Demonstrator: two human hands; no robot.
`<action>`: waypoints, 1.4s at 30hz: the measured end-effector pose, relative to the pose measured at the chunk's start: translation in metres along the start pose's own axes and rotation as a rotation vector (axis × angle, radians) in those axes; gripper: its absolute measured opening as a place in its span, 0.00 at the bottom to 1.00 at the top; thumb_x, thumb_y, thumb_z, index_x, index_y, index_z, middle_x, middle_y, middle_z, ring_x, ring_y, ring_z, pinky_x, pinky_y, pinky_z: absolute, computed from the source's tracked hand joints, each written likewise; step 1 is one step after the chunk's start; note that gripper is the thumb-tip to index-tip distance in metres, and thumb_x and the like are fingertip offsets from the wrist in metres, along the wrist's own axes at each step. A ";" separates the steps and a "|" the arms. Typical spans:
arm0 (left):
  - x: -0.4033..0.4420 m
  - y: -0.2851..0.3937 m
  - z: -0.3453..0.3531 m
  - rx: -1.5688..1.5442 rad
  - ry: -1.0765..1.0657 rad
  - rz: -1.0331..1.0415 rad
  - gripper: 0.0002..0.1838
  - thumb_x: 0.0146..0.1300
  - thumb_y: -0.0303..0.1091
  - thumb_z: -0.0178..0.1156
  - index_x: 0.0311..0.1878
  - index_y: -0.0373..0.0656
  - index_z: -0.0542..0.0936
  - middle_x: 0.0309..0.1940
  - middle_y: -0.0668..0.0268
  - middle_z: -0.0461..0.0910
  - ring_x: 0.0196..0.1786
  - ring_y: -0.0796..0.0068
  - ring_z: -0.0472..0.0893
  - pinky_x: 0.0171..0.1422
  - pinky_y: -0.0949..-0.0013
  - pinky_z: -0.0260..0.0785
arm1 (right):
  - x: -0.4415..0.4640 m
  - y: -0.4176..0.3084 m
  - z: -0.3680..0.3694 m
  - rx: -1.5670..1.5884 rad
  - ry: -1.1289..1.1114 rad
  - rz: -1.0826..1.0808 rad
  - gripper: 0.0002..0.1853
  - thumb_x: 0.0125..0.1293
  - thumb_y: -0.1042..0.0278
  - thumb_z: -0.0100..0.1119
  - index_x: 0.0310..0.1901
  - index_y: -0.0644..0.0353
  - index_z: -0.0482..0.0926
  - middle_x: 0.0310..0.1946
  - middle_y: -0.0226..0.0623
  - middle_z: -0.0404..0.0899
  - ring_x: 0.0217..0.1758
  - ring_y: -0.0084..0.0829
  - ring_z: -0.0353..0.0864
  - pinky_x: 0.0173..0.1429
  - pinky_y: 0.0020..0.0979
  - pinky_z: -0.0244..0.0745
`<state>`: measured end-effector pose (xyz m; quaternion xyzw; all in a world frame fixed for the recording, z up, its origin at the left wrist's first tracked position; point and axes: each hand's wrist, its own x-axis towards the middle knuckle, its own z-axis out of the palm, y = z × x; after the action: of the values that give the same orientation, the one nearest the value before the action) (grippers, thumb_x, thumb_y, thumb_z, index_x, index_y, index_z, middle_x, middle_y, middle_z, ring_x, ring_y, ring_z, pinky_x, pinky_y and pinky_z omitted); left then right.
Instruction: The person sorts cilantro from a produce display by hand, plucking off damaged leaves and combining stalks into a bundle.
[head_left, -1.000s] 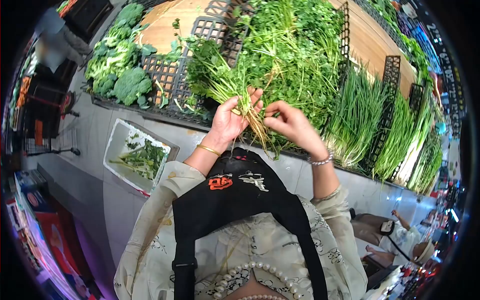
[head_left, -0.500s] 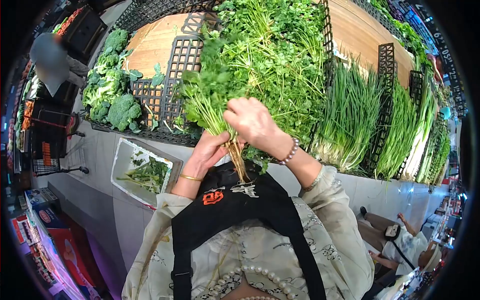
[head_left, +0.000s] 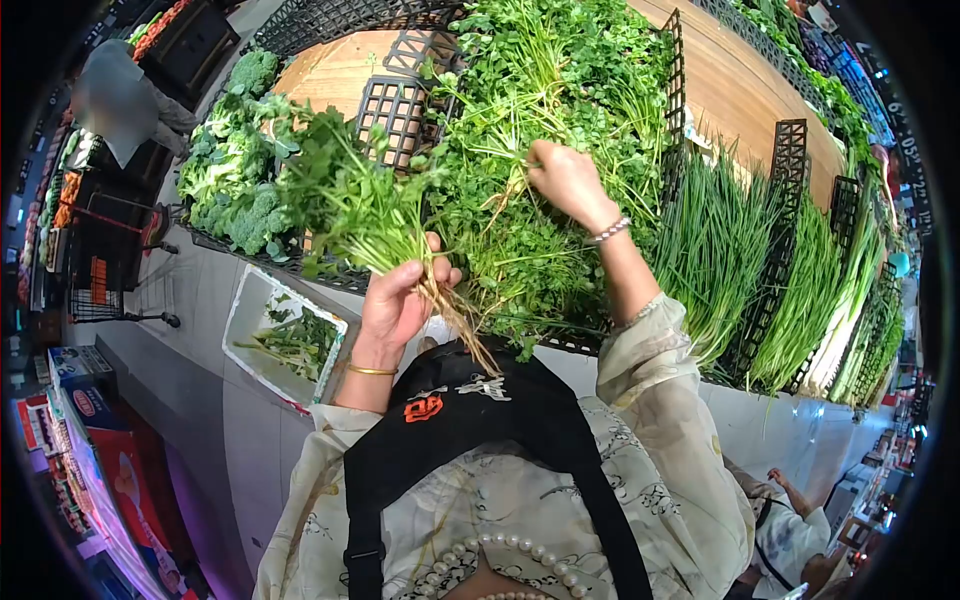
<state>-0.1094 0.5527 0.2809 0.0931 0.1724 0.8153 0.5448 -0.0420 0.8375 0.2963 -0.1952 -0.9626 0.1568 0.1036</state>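
My left hand (head_left: 395, 305) is closed around a bunch of coriander (head_left: 375, 220), just above its brown roots. The leaves fan out to the upper left, and the roots hang down in front of the black apron (head_left: 465, 400). Over the large coriander pile (head_left: 590, 90), my right hand (head_left: 570, 185) is closed with its fingertips at some pale stems. Stringy roots of a coriander sprig (head_left: 505, 185) show just left of those fingers. The fingertips are partly hidden, but they seem to pinch these stems.
Broccoli (head_left: 262, 215) lies at the left of the stand beside a black plastic grid (head_left: 390, 110). A white foam box (head_left: 240, 345) with leaf scraps stands below. Chives (head_left: 715, 250) and other long greens lie right, behind a black divider (head_left: 775, 230). Other people are at both sides.
My right hand has left the held bunch and moved up and right onto the coriander pile. My left hand has shifted slightly left, and the bunch leans further left.
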 end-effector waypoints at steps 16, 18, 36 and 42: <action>0.038 -0.057 0.008 0.036 0.268 -0.093 0.14 0.64 0.25 0.56 0.53 0.31 0.74 0.45 0.56 0.79 0.47 0.66 0.79 0.58 0.65 0.72 | -0.099 -0.073 -0.031 0.862 -0.169 0.108 0.08 0.66 0.69 0.56 0.33 0.64 0.77 0.23 0.25 0.76 0.24 0.16 0.70 0.27 0.22 0.65; 0.037 -0.058 0.005 0.042 0.288 -0.035 0.13 0.64 0.25 0.57 0.51 0.31 0.75 0.44 0.58 0.79 0.47 0.66 0.79 0.58 0.64 0.72 | -0.101 -0.076 -0.027 0.676 -0.174 0.030 0.11 0.65 0.64 0.57 0.33 0.65 0.76 0.20 0.26 0.74 0.22 0.17 0.69 0.27 0.25 0.65; 0.014 -0.007 -0.012 -0.145 0.265 0.121 0.09 0.67 0.25 0.53 0.49 0.34 0.73 0.39 0.58 0.76 0.49 0.58 0.77 0.58 0.62 0.74 | 0.035 0.051 -0.046 -0.203 0.085 -0.054 0.06 0.64 0.70 0.51 0.32 0.61 0.76 0.27 0.43 0.79 0.30 0.44 0.80 0.36 0.42 0.75; 0.011 -0.015 -0.008 -0.105 0.376 0.139 0.09 0.67 0.24 0.54 0.49 0.32 0.74 0.39 0.56 0.77 0.46 0.61 0.79 0.58 0.62 0.75 | 0.087 0.044 -0.010 -0.276 0.216 -0.226 0.04 0.60 0.69 0.56 0.36 0.55 0.78 0.35 0.39 0.76 0.44 0.40 0.75 0.46 0.40 0.71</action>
<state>-0.1039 0.5670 0.2675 -0.0778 0.2214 0.8618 0.4497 -0.1027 0.9137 0.3028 -0.1142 -0.9740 -0.0112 0.1954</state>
